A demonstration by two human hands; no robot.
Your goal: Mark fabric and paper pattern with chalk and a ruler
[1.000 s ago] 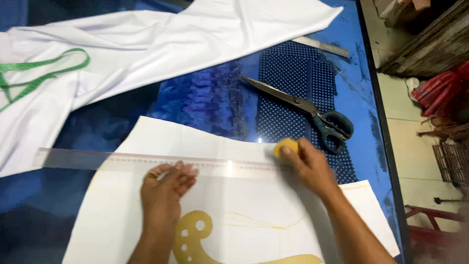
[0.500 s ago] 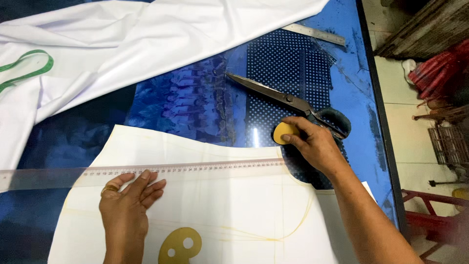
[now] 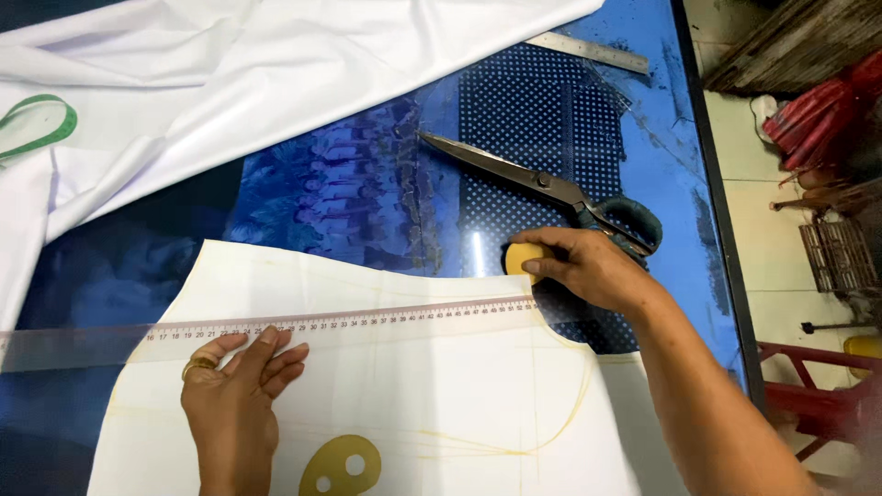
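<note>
Chalk (image 3: 525,258), a yellow disc, sits pinched in the right hand (image 3: 588,268) at the clear ruler's (image 3: 276,323) right end, mid-table. Left hand (image 3: 234,390) lies flat, open, pinning ruler to pattern paper (image 3: 413,404); firm pressure keeps lines true.

The right hand (image 3: 588,268) covers most of the yellow chalk (image 3: 522,257), so only a rounded edge shows at the fingertips, and it hides part of the scissors' (image 3: 542,184) handles. The clear ruler (image 3: 276,329) runs off the left edge of the frame, and its far end is lost there. The left hand (image 3: 234,390) is cut at the wrist by the bottom edge. The yellow curve (image 3: 340,467) and the paper pattern (image 3: 413,386) are also cropped at the bottom. The white cloth (image 3: 230,83) and green tape (image 3: 37,129) leave the frame at upper left. The objects beside the desk (image 3: 680,138) at far right are blurred.
</note>
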